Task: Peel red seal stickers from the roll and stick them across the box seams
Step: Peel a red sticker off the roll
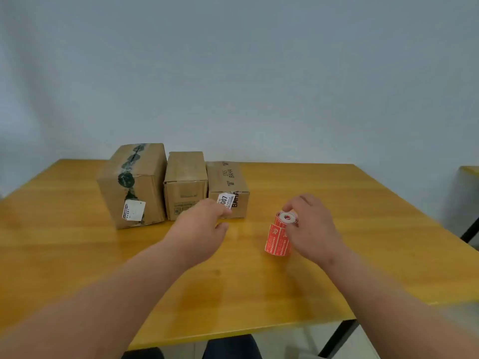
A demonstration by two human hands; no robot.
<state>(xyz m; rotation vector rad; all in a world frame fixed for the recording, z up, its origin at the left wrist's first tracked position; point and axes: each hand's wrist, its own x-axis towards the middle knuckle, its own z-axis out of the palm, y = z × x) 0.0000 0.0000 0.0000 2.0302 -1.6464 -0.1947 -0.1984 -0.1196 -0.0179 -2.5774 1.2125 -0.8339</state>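
Three boxes (178,185) stand unsealed, no red sticker on any seam. My right hand (311,229) grips the sticker roll (281,233) on the table (337,203); my left hand (204,229) reaches empty, fingers loosely apart, toward the boxes.

1. Three cardboard boxes are set in a row on the table (337,203), toward its far edge.
2. The middle box (185,185) is taken as landmark: the tallest box (132,185) is placed touching its left side, the lowest box (228,189) touching its right.
3. The sticker roll (281,233) is stood upright on the table, before and to the right of the middle box, well apart from the row.
4. The right hand (311,226) is wrapped around the roll.
5. The left hand (199,229) is held just before the middle box and lowest box.
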